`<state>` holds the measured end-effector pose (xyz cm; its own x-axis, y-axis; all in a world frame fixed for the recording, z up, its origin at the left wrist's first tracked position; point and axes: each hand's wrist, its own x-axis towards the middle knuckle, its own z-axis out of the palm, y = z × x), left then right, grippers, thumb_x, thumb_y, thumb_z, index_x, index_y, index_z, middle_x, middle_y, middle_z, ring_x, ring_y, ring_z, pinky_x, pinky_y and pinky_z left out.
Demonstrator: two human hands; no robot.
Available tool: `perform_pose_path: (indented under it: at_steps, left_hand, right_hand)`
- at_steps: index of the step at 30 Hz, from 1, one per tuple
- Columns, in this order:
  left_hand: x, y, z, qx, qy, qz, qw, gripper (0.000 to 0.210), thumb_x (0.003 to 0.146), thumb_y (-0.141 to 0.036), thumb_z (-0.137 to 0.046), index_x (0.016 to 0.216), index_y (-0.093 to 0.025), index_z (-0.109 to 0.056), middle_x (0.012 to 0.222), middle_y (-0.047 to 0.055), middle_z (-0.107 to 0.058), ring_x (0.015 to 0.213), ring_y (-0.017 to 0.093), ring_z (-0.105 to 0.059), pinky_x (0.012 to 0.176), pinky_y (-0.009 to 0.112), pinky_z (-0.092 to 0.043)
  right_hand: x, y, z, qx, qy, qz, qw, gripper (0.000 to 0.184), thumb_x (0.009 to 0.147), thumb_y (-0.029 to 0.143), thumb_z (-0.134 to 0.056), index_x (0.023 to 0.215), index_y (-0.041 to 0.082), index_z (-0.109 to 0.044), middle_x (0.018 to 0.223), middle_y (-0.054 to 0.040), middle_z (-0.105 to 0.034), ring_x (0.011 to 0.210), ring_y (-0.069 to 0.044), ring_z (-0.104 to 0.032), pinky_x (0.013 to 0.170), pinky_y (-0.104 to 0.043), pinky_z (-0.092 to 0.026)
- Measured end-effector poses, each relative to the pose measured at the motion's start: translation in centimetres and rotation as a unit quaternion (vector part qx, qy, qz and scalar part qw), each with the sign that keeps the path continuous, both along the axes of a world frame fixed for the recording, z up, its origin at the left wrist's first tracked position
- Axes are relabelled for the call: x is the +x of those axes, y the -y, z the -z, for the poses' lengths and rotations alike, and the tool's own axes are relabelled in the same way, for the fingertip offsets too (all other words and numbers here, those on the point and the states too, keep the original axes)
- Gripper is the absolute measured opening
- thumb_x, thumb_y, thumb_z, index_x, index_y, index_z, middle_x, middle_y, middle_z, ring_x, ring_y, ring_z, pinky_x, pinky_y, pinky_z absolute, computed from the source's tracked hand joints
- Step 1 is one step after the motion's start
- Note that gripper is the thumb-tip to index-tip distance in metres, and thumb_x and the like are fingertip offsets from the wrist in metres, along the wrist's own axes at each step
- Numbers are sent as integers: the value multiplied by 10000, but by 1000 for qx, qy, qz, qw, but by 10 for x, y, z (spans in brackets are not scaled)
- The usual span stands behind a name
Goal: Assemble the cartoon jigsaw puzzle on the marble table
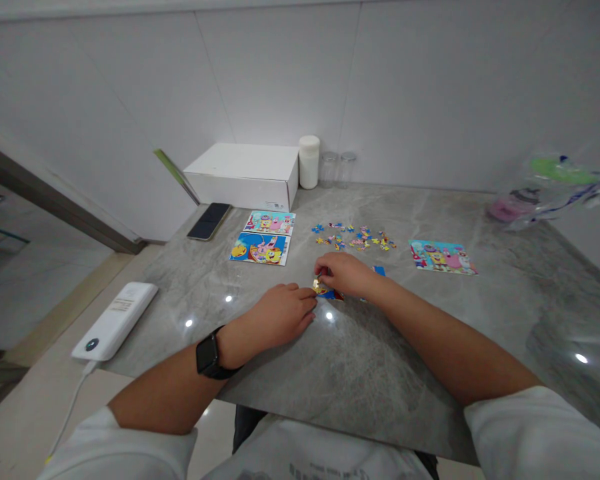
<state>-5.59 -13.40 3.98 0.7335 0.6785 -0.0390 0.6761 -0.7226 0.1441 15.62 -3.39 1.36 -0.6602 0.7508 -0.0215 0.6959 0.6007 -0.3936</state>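
While my right hand (341,273) pinches a puzzle piece (317,285) mid-frame, my left hand (280,313) lies loosely flat by the blue pieces (333,295), likely bracing them.

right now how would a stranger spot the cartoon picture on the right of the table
On the grey table, find the loose puzzle pieces beyond the right hand. The picture lies flat to their right. Unlike the sheet left of the pieces, with two scenes stacked, it shows just one.
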Motion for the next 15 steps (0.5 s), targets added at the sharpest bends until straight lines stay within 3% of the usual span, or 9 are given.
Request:
perform_pose_path:
  at_steps: [7, 15]
  left_hand:
    - [-1, 0, -1, -2, 2, 2, 1000, 227, 1049, -306, -568, 1167, -199, -729, 1178, 85, -754, 1002, 267, -697, 890, 414, -541]
    - [0, 0, -1, -6, -6, 0, 1000, 241, 1052, -312, -566, 1201, -208, -725, 1196, 88, -751, 1026, 263, -695, 902, 416, -537]
  right_hand:
    - [5, -3, 2, 4, -11, -42, 999, 190, 865, 117, -702, 980, 211, -820, 986, -76, -784, 926, -227, -683, 817, -307, -446]
    - [1, 2, -9, -18, 33, -34, 999, 175, 918, 180, -684, 1020, 197, -825, 1023, -67, -800, 966, -214, -688, 827, -287, -436]
